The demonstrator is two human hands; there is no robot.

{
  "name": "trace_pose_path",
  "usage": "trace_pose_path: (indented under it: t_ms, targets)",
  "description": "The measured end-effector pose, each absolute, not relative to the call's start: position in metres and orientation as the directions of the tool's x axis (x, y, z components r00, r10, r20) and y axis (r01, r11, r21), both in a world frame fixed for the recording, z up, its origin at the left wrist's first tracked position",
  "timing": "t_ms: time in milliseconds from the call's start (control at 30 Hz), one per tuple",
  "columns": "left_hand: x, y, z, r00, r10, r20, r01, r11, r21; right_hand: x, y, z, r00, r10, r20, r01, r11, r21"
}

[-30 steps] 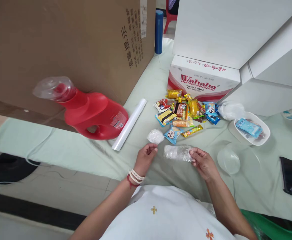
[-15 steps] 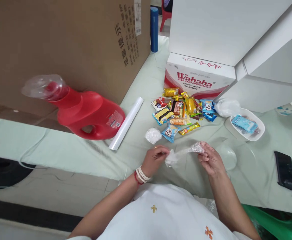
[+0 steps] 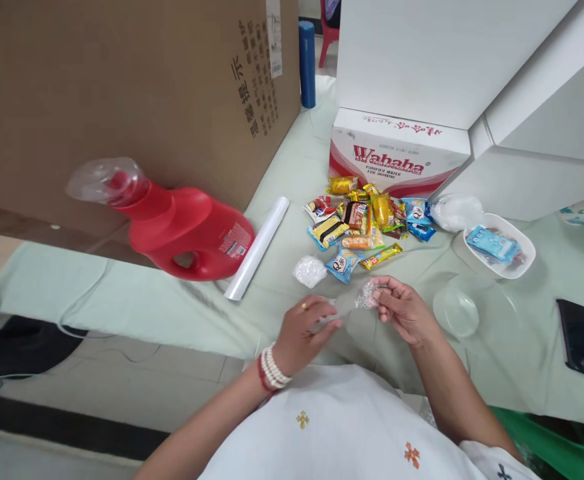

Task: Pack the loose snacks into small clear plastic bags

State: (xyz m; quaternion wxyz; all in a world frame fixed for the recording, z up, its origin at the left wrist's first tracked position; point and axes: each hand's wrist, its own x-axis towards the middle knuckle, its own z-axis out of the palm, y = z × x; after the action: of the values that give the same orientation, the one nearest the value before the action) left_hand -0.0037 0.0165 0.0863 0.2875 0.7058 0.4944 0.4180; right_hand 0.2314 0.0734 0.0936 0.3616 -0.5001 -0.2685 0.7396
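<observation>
A crumpled strip of clear plastic film [image 3: 348, 302] stretches between my two hands above the cloth. The fingers of my left hand [image 3: 299, 337] close around its lower end, which they partly hide. My right hand [image 3: 406, 312] pinches the bunched end between thumb and fingers. Just beyond lies a crumpled ball of clear plastic [image 3: 309, 271], touching or close to a blue snack packet [image 3: 345, 265]. A yellow stick packet [image 3: 382, 256] rests beside that. Behind them is a pile of wrapped snacks [image 3: 357, 217]. A round clear plastic lid or bowl [image 3: 456, 312] sits right of my right hand.
At left, a red detergent jug [image 3: 192, 233] and a white roll [image 3: 257, 250] lie by a large cardboard box [image 3: 122, 80]. A Wahaha carton [image 3: 397, 153] stands behind the snacks. To the right are a white tub [image 3: 525, 257] with packets and a black phone [image 3: 578, 333].
My right hand has moved left, bringing the bunched film closer to my left hand. The left hand has shifted slightly down and left, and the film between them is shorter.
</observation>
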Motion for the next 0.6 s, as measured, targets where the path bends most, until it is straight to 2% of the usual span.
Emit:
trace_pose_path:
  t_ms: [100, 167, 367, 467, 600]
  targets:
    - [0.033, 0.035, 0.09, 0.193, 0.902, 0.386, 0.471, -0.431, 0.77, 0.225, 0.074, 0.106, -0.187, 0.847, -0.497, -0.215, -0.529, -0.821]
    - [0.048, 0.043, 0.091, 0.183, 0.909, 0.374, 0.435, -0.416, 0.798, 0.224, 0.074, 0.114, -0.154, 0.876, -0.456, -0.174, -0.479, -0.861]
    - [0.053, 0.054, 0.094, 0.159, 0.982, 0.099, 0.17, -0.126, 0.977, 0.226, 0.075, 0.124, -0.117, 0.919, -0.376, -0.143, -0.39, -0.909]
    - [0.047, 0.056, 0.093, 0.158, 0.987, -0.035, 0.016, 0.033, 0.999, 0.223, 0.078, 0.12, -0.129, 0.916, -0.38, -0.199, -0.399, -0.895]
    - [0.042, 0.056, 0.091, 0.188, 0.965, -0.18, -0.134, 0.207, 0.969, 0.221, 0.08, 0.114, -0.165, 0.905, -0.392, -0.275, -0.424, -0.863]
